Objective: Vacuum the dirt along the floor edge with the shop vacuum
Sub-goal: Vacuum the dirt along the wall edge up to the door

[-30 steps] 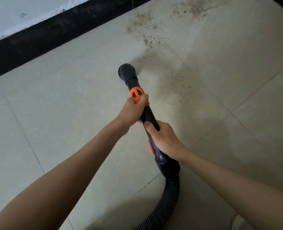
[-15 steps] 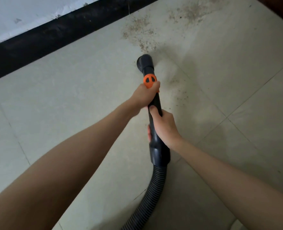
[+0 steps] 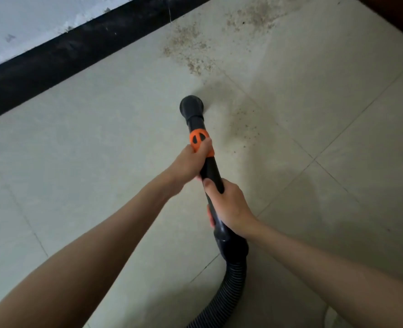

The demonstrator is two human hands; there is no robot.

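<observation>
A: Head view, change against half a second back?
B: The black plastic vacuum wand with round nozzle [image 3: 201, 147] has been pulled back toward the camera. Its nozzle mouth [image 3: 192, 107] was at the edge of the tan dirt patch [image 3: 191, 52] before; a strip of bare tile is now seen between them. Scattered dark specks [image 3: 244, 125] are seen just right of the nozzle.

A: Axis and heading?
B: Long axis runs from lower right to upper left in the frame, slightly off vertical. The nozzle end is pointed away from the body, toward the black baseboard strip [image 3: 77, 50] and the dirt. The ribbed black hose [image 3: 228, 287] trails off the near end to the bottom edge.

A: Grip?
B: The orange collar [image 3: 199, 140] is gripped by the left hand [image 3: 191, 162], fingers wrapped tight around it. The wand shaft lower down is clamped by the right hand [image 3: 228, 204], thumb laid along the top.

A: Location?
B: Over the beige floor tiles [image 3: 89, 150], near the wall edge. Whether the nozzle touches the tile cannot be told.
</observation>
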